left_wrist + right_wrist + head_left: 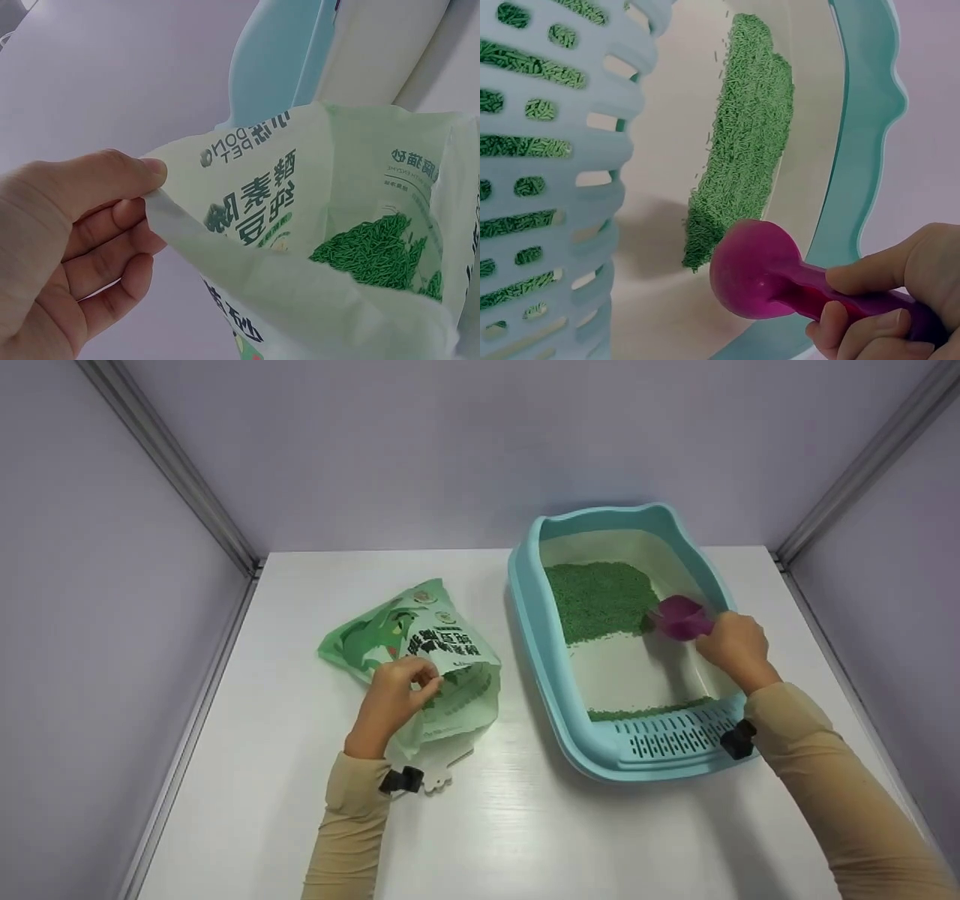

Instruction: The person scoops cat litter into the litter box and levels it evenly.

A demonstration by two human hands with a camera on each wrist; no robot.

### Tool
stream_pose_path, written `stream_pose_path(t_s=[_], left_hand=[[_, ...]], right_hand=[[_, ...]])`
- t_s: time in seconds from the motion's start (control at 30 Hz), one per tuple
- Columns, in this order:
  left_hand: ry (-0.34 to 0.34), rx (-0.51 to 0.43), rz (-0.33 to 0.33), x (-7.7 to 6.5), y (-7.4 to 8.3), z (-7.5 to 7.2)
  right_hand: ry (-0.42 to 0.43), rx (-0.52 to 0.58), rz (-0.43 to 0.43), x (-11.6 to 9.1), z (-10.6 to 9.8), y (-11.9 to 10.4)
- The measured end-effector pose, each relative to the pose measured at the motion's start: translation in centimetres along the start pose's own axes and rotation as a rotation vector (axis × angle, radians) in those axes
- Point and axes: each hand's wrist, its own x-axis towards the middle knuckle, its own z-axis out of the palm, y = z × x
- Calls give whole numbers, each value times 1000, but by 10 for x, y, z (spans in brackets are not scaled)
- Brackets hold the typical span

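Note:
My left hand [397, 695] pinches the rim of a pale green cat litter bag [442, 637] between thumb and forefinger. The bag lies with its mouth toward me, and green pellets [375, 251] show inside it in the left wrist view. My right hand [735, 649] grips the handle of a purple scoop [681, 617], held over the right side of a blue litter box [551, 682]. Beside the scoop, a bed of green pellets [604, 600] covers the far part of the box floor. The scoop's bowl shows its rounded underside in the right wrist view.
A slotted grate [667, 739] spans the near end of the box, with pellets beneath it. A flat white piece [439, 769] with a wavy edge lies partly under the bag on the white table [510, 840]. Pale walls [420, 450] stand behind and at both sides.

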Motion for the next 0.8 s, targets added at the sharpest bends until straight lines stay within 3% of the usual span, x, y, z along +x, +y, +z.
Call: stream_pose_path(t_s=[0.27, 0.4, 0.57, 0.8], left_hand=[[3, 0, 6, 0, 1, 0], [2, -2, 8, 0, 1, 0], [2, 2, 7, 0, 1, -1], [-2, -3, -1, 0, 2, -1]], right_hand=[[58, -84, -32, -2, 18, 2], [72, -22, -4, 0, 27, 3], [-41, 121, 55, 5, 40, 5], [-131, 133, 85, 11, 56, 5]])
